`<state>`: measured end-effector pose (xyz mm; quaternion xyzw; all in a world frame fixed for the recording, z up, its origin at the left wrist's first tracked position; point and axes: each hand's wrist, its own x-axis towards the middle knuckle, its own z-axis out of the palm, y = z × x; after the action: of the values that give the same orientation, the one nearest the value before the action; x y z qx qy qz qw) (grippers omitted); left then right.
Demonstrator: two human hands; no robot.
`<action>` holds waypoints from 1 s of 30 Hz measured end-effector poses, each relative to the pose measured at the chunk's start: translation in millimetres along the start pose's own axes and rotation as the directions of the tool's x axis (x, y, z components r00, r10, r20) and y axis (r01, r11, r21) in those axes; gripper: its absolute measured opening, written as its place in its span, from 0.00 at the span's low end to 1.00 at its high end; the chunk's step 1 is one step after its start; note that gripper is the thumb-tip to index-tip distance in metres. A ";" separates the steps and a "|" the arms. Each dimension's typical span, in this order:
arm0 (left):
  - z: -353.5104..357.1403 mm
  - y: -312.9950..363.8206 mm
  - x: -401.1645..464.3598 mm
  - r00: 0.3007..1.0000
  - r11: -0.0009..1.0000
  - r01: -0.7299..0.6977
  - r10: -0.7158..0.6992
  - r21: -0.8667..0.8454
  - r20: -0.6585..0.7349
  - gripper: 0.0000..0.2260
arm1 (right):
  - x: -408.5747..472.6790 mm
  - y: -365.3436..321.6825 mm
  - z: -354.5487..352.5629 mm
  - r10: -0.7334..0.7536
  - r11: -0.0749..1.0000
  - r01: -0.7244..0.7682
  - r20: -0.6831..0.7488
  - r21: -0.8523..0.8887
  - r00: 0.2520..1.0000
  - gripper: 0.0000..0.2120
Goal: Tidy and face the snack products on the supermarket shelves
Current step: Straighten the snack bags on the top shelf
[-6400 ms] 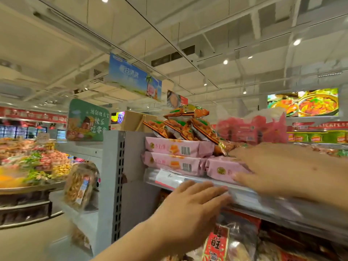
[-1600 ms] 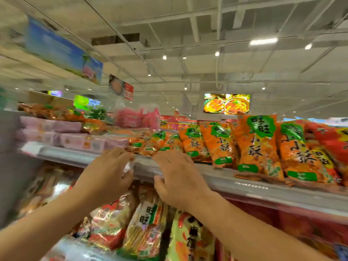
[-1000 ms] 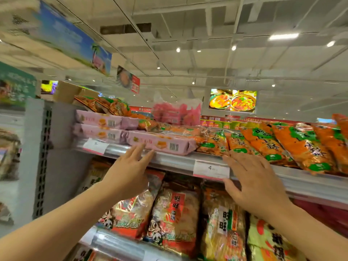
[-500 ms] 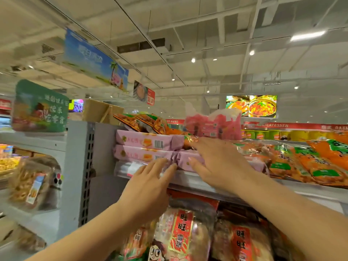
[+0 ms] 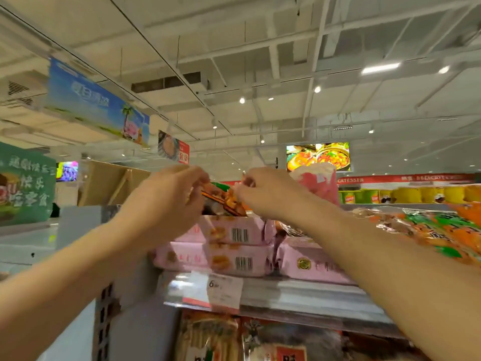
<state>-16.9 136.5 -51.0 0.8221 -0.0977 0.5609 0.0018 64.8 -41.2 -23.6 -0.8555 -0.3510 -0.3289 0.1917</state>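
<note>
From the head camera, the left hand [image 5: 169, 201] and the right hand [image 5: 265, 194] are both raised above the top shelf [image 5: 299, 295], fingers curled and pinching the two ends of one orange snack packet [image 5: 221, 198] held between them over the stack. Below it on the shelf lie three pink biscuit packs [image 5: 234, 259]: two stacked, one beside. Orange-and-green snack bags [image 5: 429, 230] lie further right, blurred. A price tag [image 5: 221, 290] hangs on the shelf edge.
</note>
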 end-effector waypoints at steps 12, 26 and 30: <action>29.6 -62.4 56.2 0.775 0.883 0.446 -0.463 0.146 0.430 0.12 | 42.4 -27.9 36.5 0.374 0.762 -0.462 0.274 0.454 0.886 0.39; 0.6 -32.1 46.8 0.923 0.873 0.384 -0.365 -0.302 0.117 0.15 | 13.9 -19.8 -7.8 0.454 0.578 -0.339 0.052 0.742 0.889 0.22; 0.0 8.1 43.7 0.953 0.777 0.300 -0.266 -0.554 0.144 0.23 | -30.5 -1.5 -39.8 0.457 0.678 -0.318 -0.041 0.663 0.889 0.21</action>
<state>-2.9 121.7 -11.5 0.8048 -0.1360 0.4752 0.3285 30.3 -76.9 -16.5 -0.7547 -0.2298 -0.2264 0.5713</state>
